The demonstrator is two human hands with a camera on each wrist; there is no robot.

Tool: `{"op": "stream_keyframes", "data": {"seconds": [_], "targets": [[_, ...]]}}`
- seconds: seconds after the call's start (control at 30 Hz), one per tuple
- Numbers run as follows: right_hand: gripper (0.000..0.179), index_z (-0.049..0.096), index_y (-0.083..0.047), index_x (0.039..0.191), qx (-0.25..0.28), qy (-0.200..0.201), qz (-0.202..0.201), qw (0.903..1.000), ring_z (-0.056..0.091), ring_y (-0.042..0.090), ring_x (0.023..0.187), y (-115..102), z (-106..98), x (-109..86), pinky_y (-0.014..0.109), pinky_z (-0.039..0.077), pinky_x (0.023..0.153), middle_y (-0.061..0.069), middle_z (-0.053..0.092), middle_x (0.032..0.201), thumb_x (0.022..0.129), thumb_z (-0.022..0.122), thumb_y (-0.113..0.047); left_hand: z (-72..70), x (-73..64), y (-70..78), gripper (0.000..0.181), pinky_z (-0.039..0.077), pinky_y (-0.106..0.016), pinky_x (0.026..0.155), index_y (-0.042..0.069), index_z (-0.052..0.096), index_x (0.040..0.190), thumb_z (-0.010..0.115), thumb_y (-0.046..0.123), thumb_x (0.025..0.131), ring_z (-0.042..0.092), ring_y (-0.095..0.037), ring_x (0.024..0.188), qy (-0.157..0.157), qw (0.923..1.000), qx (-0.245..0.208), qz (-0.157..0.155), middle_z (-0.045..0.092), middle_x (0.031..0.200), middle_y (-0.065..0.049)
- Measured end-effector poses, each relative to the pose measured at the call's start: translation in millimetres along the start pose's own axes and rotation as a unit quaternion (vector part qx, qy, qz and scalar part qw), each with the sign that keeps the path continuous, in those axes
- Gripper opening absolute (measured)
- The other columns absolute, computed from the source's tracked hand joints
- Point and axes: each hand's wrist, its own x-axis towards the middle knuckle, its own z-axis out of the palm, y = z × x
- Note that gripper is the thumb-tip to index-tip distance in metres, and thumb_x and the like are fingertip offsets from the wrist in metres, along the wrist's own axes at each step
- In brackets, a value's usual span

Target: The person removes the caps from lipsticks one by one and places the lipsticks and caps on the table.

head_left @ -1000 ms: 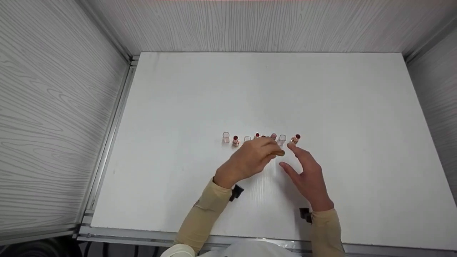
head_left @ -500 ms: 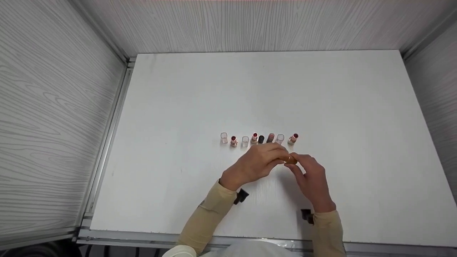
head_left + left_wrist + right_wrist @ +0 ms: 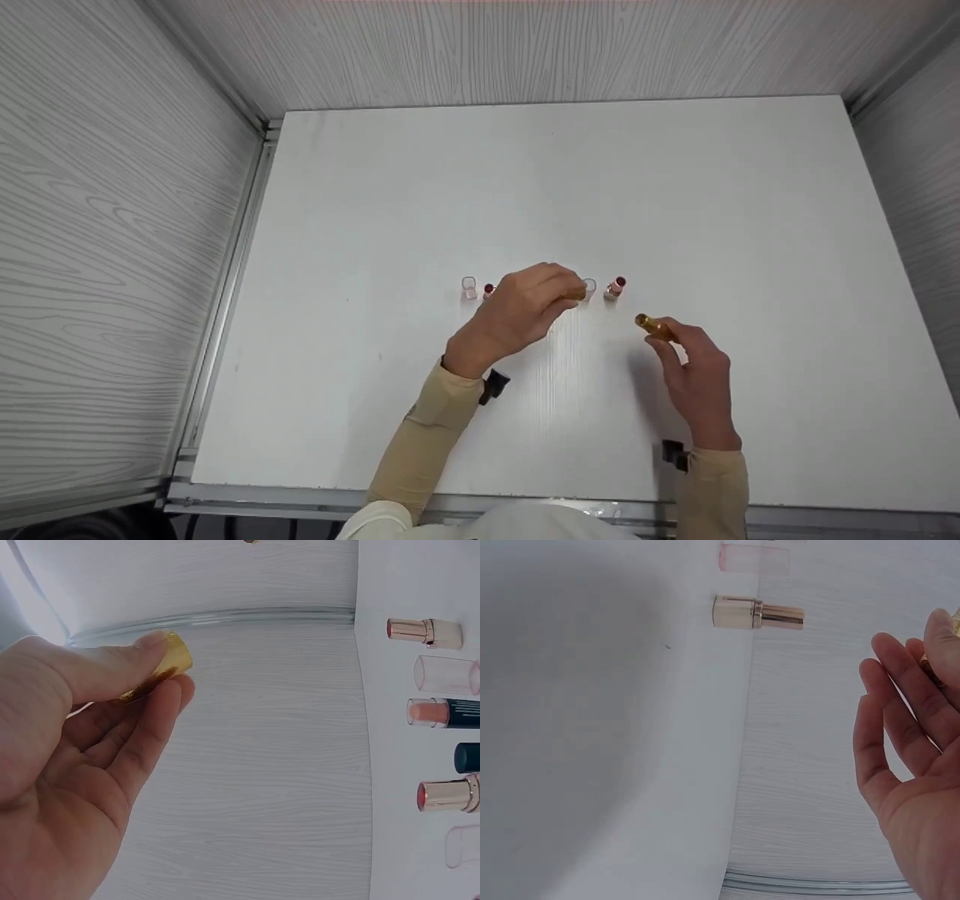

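My left hand (image 3: 517,319) pinches a shiny gold lipstick cap (image 3: 176,656) between thumb and fingers, raised over the row of lipsticks. Off to the right, my right hand (image 3: 697,367) holds a gold lipstick tube (image 3: 651,325) by its lower part, its narrower end pointing up and left. In the right wrist view the other fingers stay loosely bent, and most of the tube is out of frame. A rose-gold lipstick (image 3: 615,288) stands uncapped just beyond the hands, with a clear cap (image 3: 589,288) beside it. My left hand covers the middle of the row in the head view.
In the left wrist view the row also has a dark-bodied lipstick (image 3: 461,713), a dark cap (image 3: 468,757) and another rose-gold lipstick (image 3: 446,795). A clear cap (image 3: 469,288) stands at its left end. Wood-grain panels (image 3: 480,52) border the white table (image 3: 375,187).
The hands met at the gold lipstick, then drew apart: the left went left and up with the cap, the right moved right with the tube. My right hand held nothing a second ago.
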Motion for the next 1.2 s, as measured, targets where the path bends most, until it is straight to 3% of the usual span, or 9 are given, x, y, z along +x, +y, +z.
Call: {"op": "stream_keyframes", "data": {"seconds": [0.17, 0.3, 0.47, 0.67, 0.8, 0.9, 1.03, 1.2], "targets": [[0.034, 0.07, 0.001, 0.117, 0.0, 0.016, 0.011, 0.9998, 0.07, 0.03, 0.095, 0.5, -4.5, 0.0, 0.001, 0.041, 0.067, 0.016, 0.073, 0.103, 0.084, 0.079, -0.003, 3.9, 23.1, -3.7, 0.013, 0.055, -0.023, 0.089, 0.004, 0.07, 0.109, 0.067, 0.007, 0.097, 0.067, -0.018, 0.098, -0.037, 0.9984, 0.043, 0.002, 0.071, 0.104, -0.005], [0.033, 0.07, 0.001, 0.117, -0.001, 0.034, 0.019, 0.9992, 0.071, 0.032, 0.096, -0.8, -6.3, -1.8, 0.0, 0.04, 0.081, 0.017, 0.073, 0.102, 0.085, 0.078, -0.004, 16.0, 44.9, -9.4, 0.019, 0.054, -0.027, 0.086, 0.008, 0.07, 0.116, 0.068, 0.012, 0.098, 0.068, -0.017, 0.099, -0.082, 0.9896, 0.118, 0.008, 0.073, 0.105, -0.001], [0.033, 0.071, 0.0, 0.117, -0.01, 0.06, 0.025, 0.9979, 0.071, 0.031, 0.095, -0.3, -10.8, -5.4, 0.001, 0.04, 0.074, 0.016, 0.073, 0.101, 0.084, 0.079, -0.004, 47.5, 71.0, -19.7, 0.026, 0.051, -0.03, 0.09, 0.018, 0.067, 0.126, 0.062, 0.017, 0.1, 0.066, -0.013, 0.108, -0.166, 0.9638, 0.208, -0.009, 0.074, 0.113, 0.006], [0.037, 0.071, 0.001, 0.117, -0.006, 0.078, 0.019, 0.9967, 0.071, 0.034, 0.094, -1.0, -12.7, -11.2, 0.003, 0.042, 0.075, 0.017, 0.073, 0.1, 0.082, 0.079, 0.001, 93.2, 88.9, -34.0, 0.035, 0.044, -0.032, 0.101, 0.025, 0.059, 0.138, 0.059, 0.025, 0.103, 0.06, -0.011, 0.12, -0.28, 0.9296, 0.234, -0.052, 0.07, 0.126, 0.009], [0.035, 0.072, 0.0, 0.117, -0.008, 0.083, 0.028, 0.9961, 0.071, 0.033, 0.094, -4.6, -10.6, -14.1, 0.004, 0.042, 0.072, 0.016, 0.074, 0.099, 0.083, 0.079, -0.001, 115.2, 90.6, -43.4, 0.035, 0.042, -0.034, 0.104, 0.025, 0.057, 0.138, 0.059, 0.026, 0.103, 0.06, -0.013, 0.119, -0.326, 0.9077, 0.256, -0.064, 0.07, 0.124, 0.007], [0.034, 0.071, 0.0, 0.118, -0.006, 0.079, 0.03, 0.9964, 0.07, 0.033, 0.095, -6.4, -9.3, -13.7, 0.002, 0.041, 0.074, 0.016, 0.073, 0.1, 0.085, 0.078, -0.002, 125.6, 86.0, -50.9, 0.033, 0.04, -0.035, 0.106, 0.025, 0.057, 0.136, 0.058, 0.024, 0.104, 0.061, -0.014, 0.117, -0.342, 0.895, 0.275, -0.078, 0.07, 0.122, 0.006], [0.033, 0.07, 0.001, 0.119, 0.003, 0.066, 0.028, 0.9974, 0.07, 0.033, 0.096, -7.3, -6.9, -10.6, 0.002, 0.041, 0.077, 0.017, 0.073, 0.102, 0.086, 0.077, -0.003, 131.5, 74.6, -61.8, 0.03, 0.04, -0.039, 0.108, 0.025, 0.06, 0.133, 0.056, 0.021, 0.104, 0.063, -0.014, 0.116, -0.342, 0.8869, 0.296, -0.095, 0.072, 0.121, 0.006], [0.034, 0.071, 0.0, 0.119, 0.009, 0.062, 0.028, 0.9976, 0.07, 0.032, 0.097, -8.9, -2.8, -10.1, 0.003, 0.04, 0.07, 0.016, 0.073, 0.102, 0.085, 0.078, -0.002, 132.5, 63.4, -69.5, 0.026, 0.042, -0.042, 0.107, 0.023, 0.065, 0.127, 0.055, 0.018, 0.104, 0.065, -0.016, 0.112, -0.331, 0.8891, 0.299, -0.103, 0.073, 0.117, 0.004]]}}
